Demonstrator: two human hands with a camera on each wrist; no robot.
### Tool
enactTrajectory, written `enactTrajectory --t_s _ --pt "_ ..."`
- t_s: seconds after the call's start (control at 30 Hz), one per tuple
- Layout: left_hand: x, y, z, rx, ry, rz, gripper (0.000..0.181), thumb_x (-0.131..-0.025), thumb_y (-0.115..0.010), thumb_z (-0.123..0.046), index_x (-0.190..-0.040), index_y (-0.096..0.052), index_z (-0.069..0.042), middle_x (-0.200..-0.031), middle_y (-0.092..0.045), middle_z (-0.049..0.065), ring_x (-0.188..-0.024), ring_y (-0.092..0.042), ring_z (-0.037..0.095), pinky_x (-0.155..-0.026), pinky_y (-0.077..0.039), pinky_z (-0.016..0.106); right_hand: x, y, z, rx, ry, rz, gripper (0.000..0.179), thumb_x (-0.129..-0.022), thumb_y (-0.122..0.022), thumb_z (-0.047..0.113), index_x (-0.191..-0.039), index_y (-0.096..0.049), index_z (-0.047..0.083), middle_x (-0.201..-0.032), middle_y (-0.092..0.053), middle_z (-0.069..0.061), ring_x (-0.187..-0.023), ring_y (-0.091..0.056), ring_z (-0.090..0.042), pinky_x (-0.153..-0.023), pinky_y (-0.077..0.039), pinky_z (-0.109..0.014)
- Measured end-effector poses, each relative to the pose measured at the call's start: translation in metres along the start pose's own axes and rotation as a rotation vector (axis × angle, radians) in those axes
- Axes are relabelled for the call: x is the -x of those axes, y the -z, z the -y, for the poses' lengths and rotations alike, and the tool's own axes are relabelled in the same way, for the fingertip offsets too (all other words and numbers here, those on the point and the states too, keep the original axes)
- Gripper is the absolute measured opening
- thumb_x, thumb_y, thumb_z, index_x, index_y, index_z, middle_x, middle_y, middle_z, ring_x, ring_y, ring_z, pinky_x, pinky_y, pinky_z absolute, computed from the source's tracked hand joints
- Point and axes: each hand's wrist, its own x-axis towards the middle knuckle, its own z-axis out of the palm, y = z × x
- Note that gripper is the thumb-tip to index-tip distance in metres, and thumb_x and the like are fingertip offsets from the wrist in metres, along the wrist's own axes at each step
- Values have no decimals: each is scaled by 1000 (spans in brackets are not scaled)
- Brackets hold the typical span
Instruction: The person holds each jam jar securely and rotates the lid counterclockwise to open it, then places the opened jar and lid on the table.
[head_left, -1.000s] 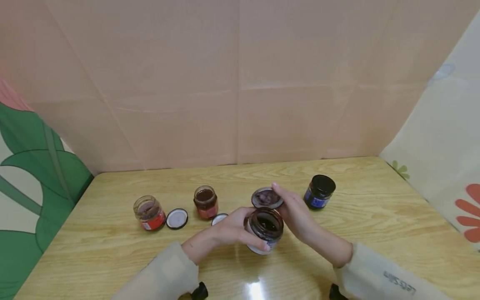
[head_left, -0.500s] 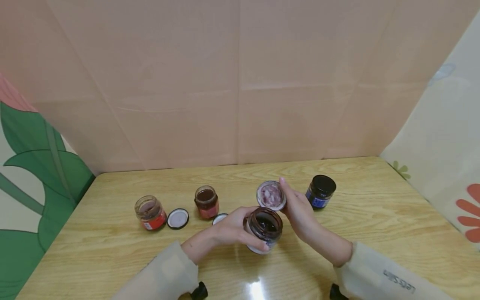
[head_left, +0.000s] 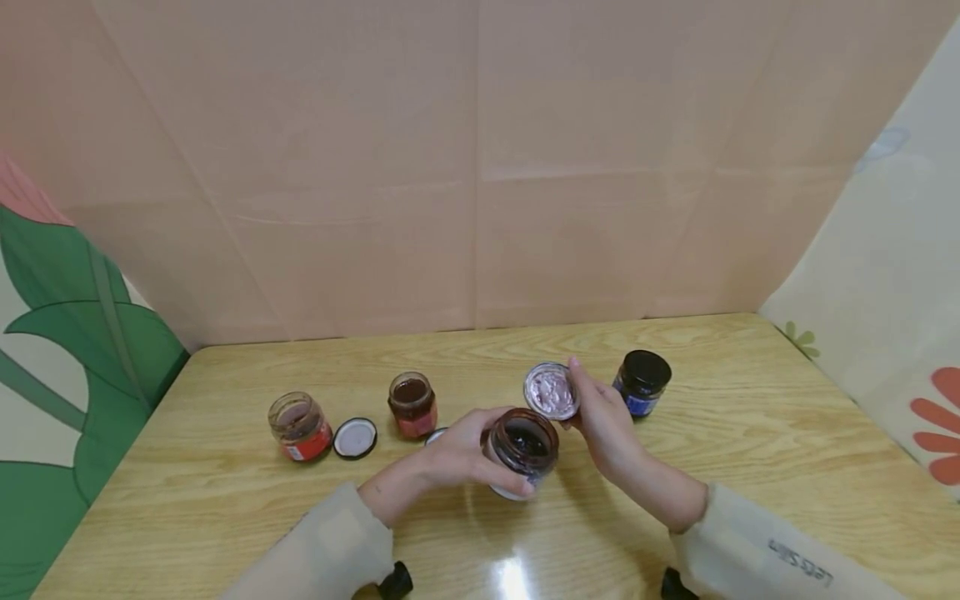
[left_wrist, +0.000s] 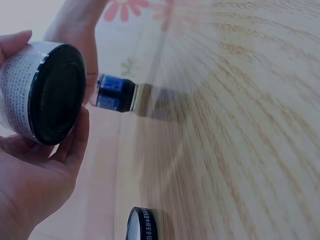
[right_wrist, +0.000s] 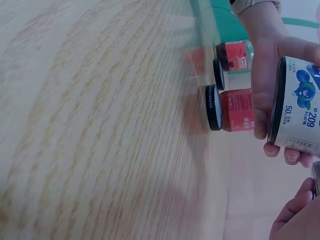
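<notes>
Jar (head_left: 522, 452) and lid (head_left: 551, 391) have edged apart since a second ago, lid rightward, inner face turned up more fully. Tabletop (head_left: 750, 442) lies beneath both hands. Left hand (head_left: 474, 455): fingers curl round the jar, its open mouth above them. Right hand (head_left: 606, 423): fingers pinch the lid's edge, just beyond the jar. Uncapping seems done; the next move probably calls for lowering the lid onto the tabletop, jar kept upright.
</notes>
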Motion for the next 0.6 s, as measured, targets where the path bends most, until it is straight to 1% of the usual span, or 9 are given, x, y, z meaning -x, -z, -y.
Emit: enactTrajectory --t_s 0.13,0.27,0.4,0.5,0.6 --pt "1 2 0 -13 -3 -18 63 -70 -78 -5 -129 -55 -8 -119 -66 5 -110 -60 9 -106 -35 30 -2 2 0 -10 -5 -9 39 -99 -47 40 -77 -63 12 -62 -57 7 -54 -48 -8 -58 -44 -21" --pt "0 4 1 11 -13 -43 64 -71 -77 -5 -130 -54 -8 -120 -65 7 -110 -60 12 -108 -35 33 -3 4 0 4 -21 -14 41 -100 -46 39 -88 -61 3 -65 -59 7 -55 -51 -7 -59 -46 -21" --pt "0 4 0 -1 0 -102 63 -71 -77 -7 -130 -55 -9 -120 -65 7 -112 -58 12 -110 -31 39 -4 7 -2 38 -43 -17 45 -101 -43 39 -100 -58 -4 -67 -60 8 -57 -53 -7 -61 -48 -21" --pt "-1 4 -1 -10 10 -153 63 -71 -78 -7 -130 -55 -8 -120 -65 7 -113 -57 13 -112 -26 44 -3 10 -3 51 -44 -6 47 -102 -41 37 -106 -55 -8 -68 -61 8 -59 -55 -5 -61 -49 -21" --pt "-3 4 -1 -11 14 -206 62 -71 -79 -7 -129 -56 -9 -119 -65 8 -113 -57 14 -112 -26 45 -3 13 -4 58 -35 7 51 -102 -40 36 -114 -51 -12 -70 -63 8 -60 -58 -4 -62 -51 -21"
